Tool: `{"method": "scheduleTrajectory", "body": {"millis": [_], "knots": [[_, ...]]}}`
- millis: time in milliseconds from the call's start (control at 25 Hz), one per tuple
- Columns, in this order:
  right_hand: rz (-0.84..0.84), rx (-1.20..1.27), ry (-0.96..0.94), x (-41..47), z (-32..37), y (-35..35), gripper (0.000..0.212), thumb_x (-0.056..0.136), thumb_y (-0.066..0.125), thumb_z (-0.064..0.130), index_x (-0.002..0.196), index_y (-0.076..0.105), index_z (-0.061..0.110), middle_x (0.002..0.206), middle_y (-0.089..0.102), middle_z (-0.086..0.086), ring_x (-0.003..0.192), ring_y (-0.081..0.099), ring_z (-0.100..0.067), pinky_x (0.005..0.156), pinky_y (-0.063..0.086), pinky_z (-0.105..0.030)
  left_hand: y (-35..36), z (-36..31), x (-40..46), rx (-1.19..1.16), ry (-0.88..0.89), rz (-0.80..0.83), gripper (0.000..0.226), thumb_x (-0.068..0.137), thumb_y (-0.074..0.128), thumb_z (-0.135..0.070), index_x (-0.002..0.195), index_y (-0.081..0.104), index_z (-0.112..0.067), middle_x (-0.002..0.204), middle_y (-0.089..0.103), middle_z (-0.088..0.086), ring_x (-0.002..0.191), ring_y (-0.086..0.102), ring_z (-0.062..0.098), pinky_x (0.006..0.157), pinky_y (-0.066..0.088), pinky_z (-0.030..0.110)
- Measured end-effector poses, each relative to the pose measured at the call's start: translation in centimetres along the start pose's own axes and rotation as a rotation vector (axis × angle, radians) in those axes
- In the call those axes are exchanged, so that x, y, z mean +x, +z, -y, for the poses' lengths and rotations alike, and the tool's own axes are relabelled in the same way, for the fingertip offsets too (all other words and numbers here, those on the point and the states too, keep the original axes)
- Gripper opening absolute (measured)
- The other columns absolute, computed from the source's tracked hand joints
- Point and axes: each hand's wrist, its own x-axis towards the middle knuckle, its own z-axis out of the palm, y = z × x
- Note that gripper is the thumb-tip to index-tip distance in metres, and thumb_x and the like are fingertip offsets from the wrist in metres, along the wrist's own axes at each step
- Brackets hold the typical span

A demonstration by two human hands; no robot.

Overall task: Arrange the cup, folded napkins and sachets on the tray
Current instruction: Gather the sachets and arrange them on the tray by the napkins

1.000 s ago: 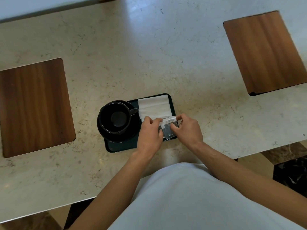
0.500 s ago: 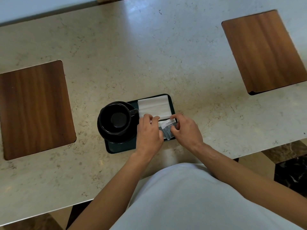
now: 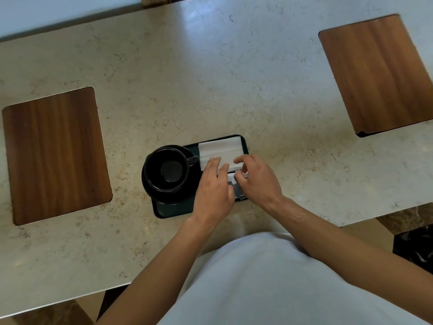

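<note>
A dark green tray (image 3: 173, 211) lies near the table's front edge. On its left half stands a black cup (image 3: 169, 171) on a black saucer (image 3: 185, 195), handle pointing right. A white folded napkin (image 3: 220, 148) fills the tray's far right corner. Grey sachets (image 3: 239, 190) lie at the near right, mostly hidden between my hands. My left hand (image 3: 214, 186) rests flat, its fingers on the napkin's near edge. My right hand (image 3: 256, 178) is curled over the sachets, pinching one with a small printed end showing at the fingertips.
The tray sits on a beige stone table (image 3: 210, 78). A wooden inlay panel (image 3: 55, 153) is at the left and another wooden panel (image 3: 379, 71) at the far right. The table's front edge runs just below the tray, above my white shirt.
Both hands have shifted slightly forward over the tray. The sachet that lay visible between the hands is now mostly covered, and my left fingers have reached the napkin.
</note>
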Motion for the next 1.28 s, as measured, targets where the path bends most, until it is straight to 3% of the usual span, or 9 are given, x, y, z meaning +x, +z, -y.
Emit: {"method": "scheduleTrajectory", "body": {"millis": [120, 240, 400, 520, 640, 720, 840, 1080, 1280], "knots": [[0.03, 0.091, -0.104, 0.2, 1.7, 0.0, 0.021, 0.096, 0.057, 0.019, 0.116, 0.067, 0.017, 0.098, 0.058, 0.006, 0.079, 0.054, -0.004, 0.075, 0.048, -0.022, -1.9, 0.3, -2.3, -0.138, 0.047, -0.15, 0.038, 0.088, 0.055, 0.001, 0.125, 0.064, 0.001, 0.128, 0.062, 0.015, 0.118, 0.06, 0.025, 0.103, 0.05, 0.033], [0.087, 0.148, -0.163, 0.7, 4.2, 0.8, 0.018, 0.098, 0.057, 0.021, 0.113, 0.066, 0.019, 0.092, 0.058, 0.009, 0.077, 0.056, -0.004, 0.072, 0.049, -0.02, -4.7, 2.3, -5.3, -0.209, -0.029, -0.351, 0.03, 0.091, 0.053, -0.006, 0.117, 0.066, -0.006, 0.111, 0.066, 0.005, 0.101, 0.061, 0.012, 0.089, 0.048, 0.015], [0.099, 0.284, -0.017, 1.1, 7.5, 2.7, 0.02, 0.097, 0.057, 0.026, 0.116, 0.063, 0.022, 0.096, 0.062, 0.01, 0.08, 0.062, -0.005, 0.072, 0.052, -0.021, -7.7, 7.2, -6.6, -0.245, -0.345, -0.529, 0.026, 0.095, 0.057, -0.008, 0.119, 0.063, -0.011, 0.114, 0.06, 0.001, 0.107, 0.057, 0.015, 0.092, 0.048, 0.026], [0.066, 0.345, 0.186, 1.2, 8.4, 3.9, 0.034, 0.095, 0.06, 0.029, 0.128, 0.055, 0.022, 0.118, 0.056, 0.004, 0.088, 0.061, -0.004, 0.077, 0.05, -0.022, -9.1, 11.0, -5.2, -0.288, -0.639, -0.372, 0.036, 0.099, 0.051, -0.015, 0.134, 0.056, -0.015, 0.134, 0.052, 0.001, 0.125, 0.051, 0.019, 0.106, 0.046, 0.04], [0.134, 0.282, 0.259, 1.2, 8.5, 4.8, 0.052, 0.095, 0.059, 0.032, 0.144, 0.048, 0.02, 0.131, 0.053, 0.0, 0.105, 0.059, -0.01, 0.087, 0.043, -0.025, -9.1, 13.6, -3.3, -0.397, -0.731, -0.224, 0.044, 0.102, 0.047, -0.017, 0.146, 0.051, -0.015, 0.139, 0.056, 0.003, 0.126, 0.055, 0.022, 0.101, 0.044, 0.035], [0.16, 0.225, 0.27, 0.8, 8.7, 5.3, 0.054, 0.094, 0.058, 0.031, 0.146, 0.048, 0.017, 0.125, 0.06, 0.0, 0.104, 0.058, -0.013, 0.082, 0.041, -0.018, -8.6, 14.3, -2.6, -0.488, -0.726, -0.197, 0.04, 0.102, 0.049, -0.017, 0.141, 0.058, -0.014, 0.129, 0.065, 0.002, 0.12, 0.061, 0.022, 0.093, 0.045, 0.031], [0.17, 0.253, 0.297, 0.0, 9.4, 5.9, 0.049, 0.094, 0.057, 0.028, 0.141, 0.054, 0.019, 0.103, 0.067, 0.009, 0.083, 0.058, 0.0, 0.064, 0.036, -0.013, -7.9, 15.0, -2.2, -0.537, -0.703, -0.231, 0.028, 0.1, 0.056, -0.015, 0.125, 0.068, -0.016, 0.108, 0.07, -0.004, 0.103, 0.067, 0.019, 0.078, 0.048, 0.026], [0.159, 0.343, 0.363, -0.2, 9.8, 6.4, 0.046, 0.094, 0.058, 0.027, 0.139, 0.051, 0.02, 0.108, 0.07, 0.004, 0.093, 0.068, -0.014, 0.086, 0.058, -0.038, -8.1, 16.2, -2.0, -0.571, -0.695, -0.234, 0.022, 0.095, 0.059, -0.019, 0.115, 0.069, -0.017, 0.101, 0.071, -0.003, 0.094, 0.068, 0.017, 0.08, 0.056, 0.033], [0.173, 0.361, 0.375, -0.5, 9.6, 6.3, 0.047, 0.096, 0.059, 0.026, 0.141, 0.049, 0.022, 0.101, 0.067, 0.012, 0.095, 0.068, -0.015, 0.092, 0.058, -0.044, -8.2, 16.8, -2.3, -0.584, -0.675, -0.192, 0.025, 0.097, 0.059, -0.026, 0.117, 0.069, -0.018, 0.103, 0.072, -0.006, 0.095, 0.069, 0.014, 0.087, 0.059, 0.037]]}}
